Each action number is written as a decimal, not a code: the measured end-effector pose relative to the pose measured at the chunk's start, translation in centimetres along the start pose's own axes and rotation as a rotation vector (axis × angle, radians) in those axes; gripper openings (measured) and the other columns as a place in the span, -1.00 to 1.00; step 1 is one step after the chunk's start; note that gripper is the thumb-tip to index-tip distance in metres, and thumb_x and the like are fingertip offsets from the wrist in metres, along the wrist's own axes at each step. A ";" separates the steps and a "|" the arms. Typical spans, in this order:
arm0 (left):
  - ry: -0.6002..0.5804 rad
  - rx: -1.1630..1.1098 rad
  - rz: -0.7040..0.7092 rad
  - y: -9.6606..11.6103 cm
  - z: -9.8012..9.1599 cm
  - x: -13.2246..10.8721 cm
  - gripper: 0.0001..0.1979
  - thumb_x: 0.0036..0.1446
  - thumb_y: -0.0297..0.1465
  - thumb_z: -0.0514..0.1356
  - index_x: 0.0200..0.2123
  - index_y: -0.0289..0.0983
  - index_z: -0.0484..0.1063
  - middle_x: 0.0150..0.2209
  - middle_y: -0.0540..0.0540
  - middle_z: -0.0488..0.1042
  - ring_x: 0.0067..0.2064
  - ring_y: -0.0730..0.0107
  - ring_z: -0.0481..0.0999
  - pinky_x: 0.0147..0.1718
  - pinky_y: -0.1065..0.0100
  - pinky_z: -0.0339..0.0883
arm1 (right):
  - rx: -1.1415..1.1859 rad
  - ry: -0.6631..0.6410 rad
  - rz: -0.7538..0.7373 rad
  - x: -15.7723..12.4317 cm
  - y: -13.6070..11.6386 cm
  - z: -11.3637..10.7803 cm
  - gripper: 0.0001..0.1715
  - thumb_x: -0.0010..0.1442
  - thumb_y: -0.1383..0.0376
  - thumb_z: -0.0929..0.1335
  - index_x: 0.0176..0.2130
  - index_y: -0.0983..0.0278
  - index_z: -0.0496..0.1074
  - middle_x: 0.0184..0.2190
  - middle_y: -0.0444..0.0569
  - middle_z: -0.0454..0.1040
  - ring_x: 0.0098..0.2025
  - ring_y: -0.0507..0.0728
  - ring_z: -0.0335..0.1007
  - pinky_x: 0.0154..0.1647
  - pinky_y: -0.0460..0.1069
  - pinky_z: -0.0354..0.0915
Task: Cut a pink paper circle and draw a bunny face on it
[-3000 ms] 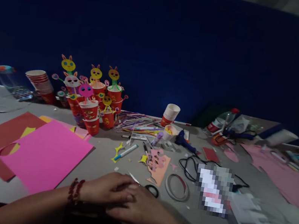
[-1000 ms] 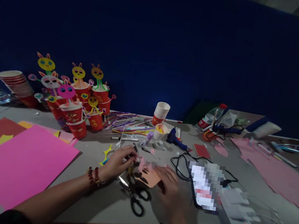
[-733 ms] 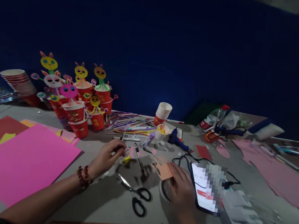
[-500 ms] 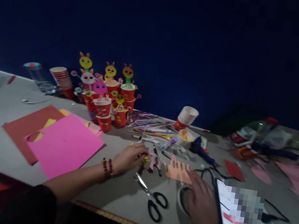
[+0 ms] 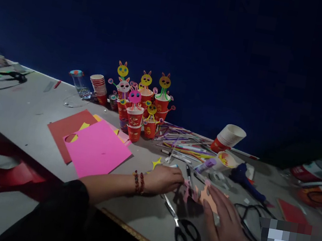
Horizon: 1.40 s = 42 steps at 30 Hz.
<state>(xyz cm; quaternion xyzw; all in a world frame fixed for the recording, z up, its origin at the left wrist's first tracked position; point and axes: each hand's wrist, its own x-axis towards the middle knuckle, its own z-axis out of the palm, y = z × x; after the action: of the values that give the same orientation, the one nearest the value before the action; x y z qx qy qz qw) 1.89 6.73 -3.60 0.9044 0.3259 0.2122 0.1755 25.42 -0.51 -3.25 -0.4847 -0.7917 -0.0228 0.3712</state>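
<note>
My left hand (image 5: 165,179), with a beaded bracelet (image 5: 139,182) at its wrist, has its fingers bent down and together beside a cut pink paper scrap (image 5: 188,191). What lies under the fingertips is hidden. My right hand (image 5: 228,226) is stretched out over a peach paper piece (image 5: 208,199) full of cutouts, partly covering it. Black-handled scissors (image 5: 177,222) lie open on the table between my hands. A yellow paper scrap (image 5: 157,162) sits just behind my left hand, and a black pen (image 5: 189,175) lies beyond its fingers.
Pink paper (image 5: 100,149) lies over a brown sheet (image 5: 65,131) at left. Decorated red cups (image 5: 135,117) stand behind. Colored pipe cleaners (image 5: 184,143), stacked cups (image 5: 228,138), a purple glue stick (image 5: 205,165) and a blue glue gun (image 5: 246,182) lie farther right. A red chair (image 5: 13,174) is at lower left.
The view has turned left. Both hands have come closer together: the left toward the pink scrap, the right further over the peach paper. The yellow scrap shows more clearly behind my left hand.
</note>
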 end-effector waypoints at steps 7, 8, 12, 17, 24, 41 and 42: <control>0.020 -0.057 0.038 1.2 -1.1 0.1 -0.82 0.33 -0.44 0.07 -0.11 -0.27 0.46 -0.17 -0.11 0.53 -0.13 0.36 0.52 -0.17 0.43 0.35 | 0.007 -0.059 -0.028 0.7 -1.5 0.2 -0.44 0.35 0.17 0.27 0.27 0.25 0.20 0.19 0.16 0.39 0.26 0.33 0.25 0.27 0.30 0.17; 0.026 -0.075 0.052 1.5 -1.2 0.2 -0.82 0.33 -0.44 0.07 -0.11 -0.28 0.46 -0.16 -0.12 0.53 -0.12 0.36 0.51 -0.15 0.43 0.35 | 0.004 -0.084 -0.035 0.7 -1.8 0.4 -0.39 0.33 0.15 0.29 0.29 0.26 0.17 0.19 0.17 0.38 0.26 0.34 0.26 0.25 0.29 0.22; 0.122 -0.285 0.091 2.6 -1.2 0.3 -0.82 0.30 -0.48 0.07 -0.15 -0.29 0.47 -0.19 -0.15 0.56 -0.12 0.35 0.52 -0.10 0.40 0.37 | -0.014 -0.179 -0.035 -0.3 -1.7 1.3 -0.48 0.33 0.28 0.24 0.24 0.26 0.24 0.06 0.16 0.51 0.07 0.28 0.48 0.02 0.18 0.45; 0.137 -0.400 -0.004 2.9 -1.1 -1.3 -0.69 0.26 -0.47 0.14 0.07 -0.25 0.39 -0.08 -0.15 0.53 -0.17 0.37 0.53 -0.07 0.35 0.39 | -0.042 -0.205 -0.007 -1.8 2.0 0.1 -0.56 0.25 0.37 0.18 0.03 0.25 0.47 -0.06 0.09 0.60 -0.03 0.26 0.55 -0.06 0.15 0.50; -0.006 -0.266 0.052 2.1 -1.1 -4.5 -0.81 0.33 -0.45 0.05 -0.14 -0.25 0.47 -0.12 -0.14 0.52 -0.06 0.32 0.50 -0.04 0.36 0.37 | -0.367 0.072 0.301 -0.7 7.9 -2.6 -0.49 0.30 0.33 0.14 0.16 0.38 0.35 0.05 0.26 0.48 0.08 0.36 0.40 0.08 0.28 0.34; -0.233 0.320 0.326 2.7 -0.1 -5.8 -0.86 0.29 -0.31 0.14 -0.28 -0.24 0.43 -0.16 -0.11 0.49 -0.16 0.27 0.45 -0.28 0.28 0.31 | 0.008 -0.239 0.029 -1.4 0.5 3.7 -0.40 0.33 0.20 0.23 0.32 0.13 0.12 0.19 0.21 0.36 0.24 0.50 0.25 0.13 0.46 0.25; -0.226 0.333 0.336 2.7 0.0 -5.8 -0.86 0.29 -0.31 0.15 -0.29 -0.23 0.44 -0.15 -0.10 0.49 -0.16 0.27 0.45 -0.31 0.28 0.31 | 0.046 -0.239 0.028 -1.1 0.3 3.6 -0.39 0.32 0.20 0.23 0.32 0.11 0.12 0.19 0.21 0.36 0.23 0.51 0.26 0.12 0.48 0.25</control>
<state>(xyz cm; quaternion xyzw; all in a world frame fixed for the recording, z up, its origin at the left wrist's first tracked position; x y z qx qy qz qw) -0.71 0.93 -3.94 0.9802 0.1800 0.0793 0.0216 23.90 0.27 -6.58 -0.4862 -0.8239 0.0586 0.2853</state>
